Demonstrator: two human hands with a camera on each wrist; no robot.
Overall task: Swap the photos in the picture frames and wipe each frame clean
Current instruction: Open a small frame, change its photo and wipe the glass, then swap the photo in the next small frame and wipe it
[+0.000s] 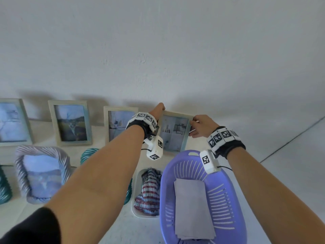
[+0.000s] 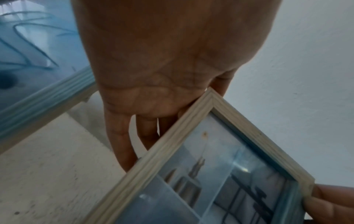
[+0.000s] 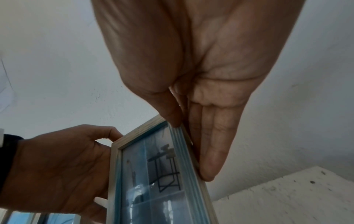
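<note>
Both arms reach forward: the left hand (image 1: 159, 110) grips the rightmost picture frame (image 1: 174, 132) at its top left corner, the right hand (image 1: 200, 125) pinches its right edge, near the wall above the worktop (image 1: 123, 226)

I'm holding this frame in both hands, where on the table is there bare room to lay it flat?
Bare tabletop shows near you, left of the purple basket and below the white tray. The back row of frames and the ribbed frames on the left are crowded. Both hands grip the held frame.
</note>
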